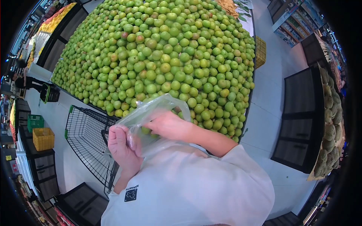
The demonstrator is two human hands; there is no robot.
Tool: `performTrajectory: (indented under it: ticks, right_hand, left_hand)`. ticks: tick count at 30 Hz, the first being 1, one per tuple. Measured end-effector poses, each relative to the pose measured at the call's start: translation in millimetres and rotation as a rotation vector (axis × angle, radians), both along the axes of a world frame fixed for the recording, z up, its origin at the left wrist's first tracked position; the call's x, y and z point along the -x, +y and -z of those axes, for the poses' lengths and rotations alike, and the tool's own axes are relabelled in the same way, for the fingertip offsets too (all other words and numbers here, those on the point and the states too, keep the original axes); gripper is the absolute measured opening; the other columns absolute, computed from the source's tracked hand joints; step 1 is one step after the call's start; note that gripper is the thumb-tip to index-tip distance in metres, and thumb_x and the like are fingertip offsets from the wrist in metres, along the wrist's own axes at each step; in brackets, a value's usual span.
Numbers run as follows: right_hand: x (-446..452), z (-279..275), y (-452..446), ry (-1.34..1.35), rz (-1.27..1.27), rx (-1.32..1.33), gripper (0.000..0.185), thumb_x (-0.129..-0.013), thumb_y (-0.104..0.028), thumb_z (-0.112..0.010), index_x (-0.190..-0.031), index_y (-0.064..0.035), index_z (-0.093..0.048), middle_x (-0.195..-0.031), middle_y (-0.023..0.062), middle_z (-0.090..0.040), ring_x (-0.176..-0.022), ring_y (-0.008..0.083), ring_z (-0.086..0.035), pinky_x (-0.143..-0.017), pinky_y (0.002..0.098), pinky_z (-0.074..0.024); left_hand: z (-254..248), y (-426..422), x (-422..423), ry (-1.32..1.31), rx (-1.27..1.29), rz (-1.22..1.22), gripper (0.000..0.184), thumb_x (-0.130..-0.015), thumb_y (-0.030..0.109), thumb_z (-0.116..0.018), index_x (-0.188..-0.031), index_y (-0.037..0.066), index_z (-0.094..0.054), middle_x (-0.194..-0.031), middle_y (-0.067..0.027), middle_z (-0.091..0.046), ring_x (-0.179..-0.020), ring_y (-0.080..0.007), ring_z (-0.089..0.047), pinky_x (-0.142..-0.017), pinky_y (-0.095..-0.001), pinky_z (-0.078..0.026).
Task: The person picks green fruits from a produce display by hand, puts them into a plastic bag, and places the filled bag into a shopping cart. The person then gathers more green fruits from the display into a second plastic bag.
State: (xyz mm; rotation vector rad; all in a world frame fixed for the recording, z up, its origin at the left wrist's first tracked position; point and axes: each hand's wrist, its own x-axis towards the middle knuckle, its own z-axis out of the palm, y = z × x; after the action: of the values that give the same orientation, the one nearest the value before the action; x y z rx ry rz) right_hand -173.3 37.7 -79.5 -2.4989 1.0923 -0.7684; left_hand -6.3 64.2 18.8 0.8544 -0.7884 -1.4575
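A clear plastic bag (166, 101) hangs open in front of my chest, at the near edge of a big heap of green fruit (158, 49). My left hand (124, 145) is closed on the bag's left rim. Over the bag's mouth, my right hand (167, 124) is bent inward, its fingertips blurred and partly behind the plastic, so what they hold is unclear. Some green fruit shows beside and below those fingers, through the bag.
A wire shopping cart (88, 132) stands at my left. Further left are a yellow crate (43, 139), a green crate (35, 123) and a person holding a black basket (49, 93). A dark display stand (298, 116) is on the right.
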Motion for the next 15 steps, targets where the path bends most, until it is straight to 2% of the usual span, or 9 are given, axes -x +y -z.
performTrajectory:
  ticks: [3,7,9,10,12,13,14,15]
  right_hand:
    - [9.3,2.5,-3.5,0.099,0.065,0.021,0.051,-0.079,-0.013,-0.069,-0.129,-0.0108,-0.059,-0.082,0.0129,-0.064,-0.089,0.0314,-0.066,-0.072,0.0420,-0.0544]
    - [37.2,-60.3,8.9,-0.037,0.040,0.000,0.038,-0.084,-0.014,-0.072,-0.120,-0.0073,-0.063,-0.085,0.0128,-0.067,-0.088,0.0296,-0.067,-0.073,0.0400,-0.0548]
    - [70.4,-86.3,1.9,-0.436,-0.221,-0.345,0.025,-0.087,-0.017,-0.073,-0.109,-0.0050,-0.067,-0.089,0.0097,-0.069,-0.084,0.0273,-0.068,-0.073,0.0374,-0.0549]
    - [85.8,-102.1,-6.6,-0.420,-0.118,-0.333,0.016,-0.089,-0.016,-0.073,-0.100,-0.0043,-0.070,-0.089,0.0066,-0.071,-0.075,0.0230,-0.068,-0.068,0.0337,-0.0544]
    - [122.6,-84.6,-38.6,-0.608,0.149,-0.245,0.011,-0.092,-0.009,-0.069,-0.102,-0.0035,-0.071,-0.090,0.0045,-0.073,-0.072,0.0112,-0.066,-0.064,0.0264,-0.0534]
    - [142.3,-74.9,-59.9,-0.693,0.350,-0.274,0.015,-0.093,-0.008,-0.067,-0.106,-0.0017,-0.071,-0.094,0.0055,-0.073,-0.077,0.0106,-0.066,-0.069,0.0255,-0.0540]
    - [164.7,-57.4,-87.8,-0.656,0.544,-0.098,0.017,-0.093,-0.008,-0.067,-0.108,-0.0009,-0.071,-0.096,0.0080,-0.073,-0.084,0.0130,-0.067,-0.072,0.0261,-0.0545]
    - [188.8,-41.9,-111.2,-0.561,0.733,0.002,0.027,-0.092,-0.014,-0.070,-0.116,-0.0019,-0.068,-0.109,0.0124,-0.071,-0.090,0.0188,-0.069,-0.080,0.0320,-0.0556]
  left_hand:
    - [-1.4,-1.4,1.8,-0.006,0.011,0.004,0.023,-0.108,0.024,-0.048,-0.095,0.006,-0.052,-0.057,0.0014,-0.042,-0.039,-0.0055,-0.033,-0.034,-0.0212,-0.025]
    - [-1.8,-3.0,2.6,0.002,0.003,0.000,0.022,-0.108,0.024,-0.048,-0.095,0.006,-0.052,-0.058,0.0020,-0.042,-0.040,-0.0049,-0.032,-0.034,-0.0208,-0.025]
    - [-1.7,-3.8,2.4,0.008,-0.003,-0.007,0.022,-0.108,0.023,-0.048,-0.095,0.006,-0.052,-0.059,0.0023,-0.042,-0.040,-0.0047,-0.031,-0.034,-0.0207,-0.025]
    - [-1.3,-4.1,2.5,0.007,0.002,-0.008,0.022,-0.108,0.023,-0.048,-0.095,0.006,-0.052,-0.059,0.0024,-0.042,-0.040,-0.0045,-0.031,-0.034,-0.0206,-0.025]
    - [-1.1,-4.2,2.6,0.007,0.006,-0.008,0.021,-0.108,0.023,-0.048,-0.096,0.006,-0.053,-0.060,0.0026,-0.042,-0.041,-0.0043,-0.030,-0.034,-0.0204,-0.024]
    - [-1.7,-3.9,2.8,0.004,0.005,-0.008,0.021,-0.108,0.023,-0.049,-0.096,0.006,-0.053,-0.060,0.0026,-0.042,-0.041,-0.0042,-0.030,-0.034,-0.0202,-0.025]
    - [-2.3,-3.4,3.0,0.001,0.004,-0.007,0.021,-0.108,0.023,-0.049,-0.096,0.006,-0.053,-0.060,0.0025,-0.043,-0.041,-0.0041,-0.030,-0.034,-0.0201,-0.025]
    - [-2.9,-2.7,3.2,0.002,0.005,-0.008,0.021,-0.108,0.023,-0.049,-0.096,0.006,-0.053,-0.060,0.0025,-0.043,-0.041,-0.0041,-0.030,-0.034,-0.0201,-0.025]
